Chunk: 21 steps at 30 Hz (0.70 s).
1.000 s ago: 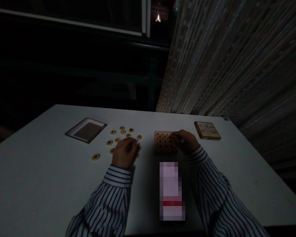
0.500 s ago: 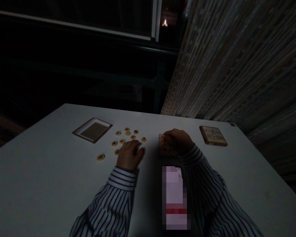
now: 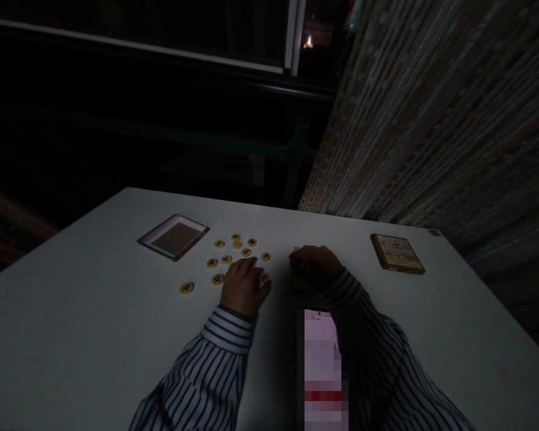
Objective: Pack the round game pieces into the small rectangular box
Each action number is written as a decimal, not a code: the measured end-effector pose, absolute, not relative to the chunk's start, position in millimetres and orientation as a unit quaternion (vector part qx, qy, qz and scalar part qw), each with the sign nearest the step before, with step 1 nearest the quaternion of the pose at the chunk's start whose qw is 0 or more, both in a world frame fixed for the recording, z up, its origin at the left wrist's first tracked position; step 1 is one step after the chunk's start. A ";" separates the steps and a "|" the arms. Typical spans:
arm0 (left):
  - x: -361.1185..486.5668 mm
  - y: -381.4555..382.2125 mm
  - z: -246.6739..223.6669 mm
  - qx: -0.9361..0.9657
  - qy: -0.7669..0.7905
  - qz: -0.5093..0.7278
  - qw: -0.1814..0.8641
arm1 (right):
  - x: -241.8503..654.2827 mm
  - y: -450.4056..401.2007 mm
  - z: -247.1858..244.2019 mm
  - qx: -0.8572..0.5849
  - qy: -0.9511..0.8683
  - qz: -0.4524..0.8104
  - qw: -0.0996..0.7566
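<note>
Round wooden pieces with dark characters [image 3: 212, 263] lie scattered left of centre on the white table [image 3: 94, 323]. My left hand [image 3: 245, 287] is low over the right side of them, thumb and fingers apart, with a piece [image 3: 265, 277] showing by the thumb. To the right, my right hand [image 3: 315, 266] has its fingers curled over a small container, of which only a pale corner [image 3: 297, 248] shows; whether the fingers grip it or a piece is hidden in shadow.
An open shallow box [image 3: 175, 236] lies at the back left. At the back right is a flat box with a printed top [image 3: 397, 251]. A lit phone [image 3: 321, 365], partly blurred out, lies between my forearms. A striped curtain [image 3: 386, 120] hangs behind the table.
My right hand has come over the container, covering the red-marked pieces that showed in it before. My left hand stays among the scattered pieces. The whole view has shifted slightly.
</note>
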<state>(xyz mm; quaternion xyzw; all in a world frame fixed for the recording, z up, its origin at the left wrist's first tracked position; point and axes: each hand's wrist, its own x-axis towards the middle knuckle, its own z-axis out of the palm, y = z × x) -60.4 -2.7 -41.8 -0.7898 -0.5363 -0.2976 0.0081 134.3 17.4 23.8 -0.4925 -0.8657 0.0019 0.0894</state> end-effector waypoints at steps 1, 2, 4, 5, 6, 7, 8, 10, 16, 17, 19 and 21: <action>-60.0 -2.9 -41.8 -0.788 -0.539 -0.297 0.008 | 134.2 16.7 24.2 -0.496 -0.863 0.000 0.091; -59.5 -3.0 -41.9 -0.788 -0.541 -0.296 0.007 | 133.6 15.7 25.0 -0.502 -0.859 -0.004 0.095; -58.7 -3.2 -41.9 -0.788 -0.544 -0.289 0.009 | 132.2 13.2 27.1 -0.512 -0.853 -0.010 0.098; -58.3 -3.2 -41.9 -0.790 -0.544 -0.284 0.013 | 131.6 12.1 28.3 -0.515 -0.852 -0.011 0.097; -57.7 -3.2 -41.6 -0.791 -0.544 -0.279 0.017 | 131.2 11.3 29.4 -0.517 -0.850 -0.012 0.096; -57.1 -3.3 -41.1 -0.793 -0.544 -0.274 0.022 | 131.1 10.8 30.3 -0.518 -0.850 -0.010 0.093; -56.3 -3.5 -40.4 -0.794 -0.545 -0.269 0.026 | 131.2 10.7 31.1 -0.517 -0.851 -0.006 0.090; -54.4 -4.2 -38.5 -0.793 -0.551 -0.258 0.031 | 131.8 11.1 31.8 -0.513 -0.854 0.003 0.086; -50.5 -5.7 -36.7 -0.785 -0.570 -0.240 0.038 | 132.4 10.0 33.3 -0.519 -0.851 0.011 0.080; -50.5 -5.6 -37.2 -0.784 -0.571 -0.241 0.038 | 132.1 9.1 34.2 -0.520 -0.850 0.011 0.081; -50.6 -5.4 -38.0 -0.783 -0.571 -0.244 0.036 | 131.6 7.3 36.1 -0.518 -0.852 0.012 0.083; -50.6 -5.2 -38.1 -0.783 -0.569 -0.248 0.035 | 131.3 6.2 37.3 -0.517 -0.852 0.013 0.085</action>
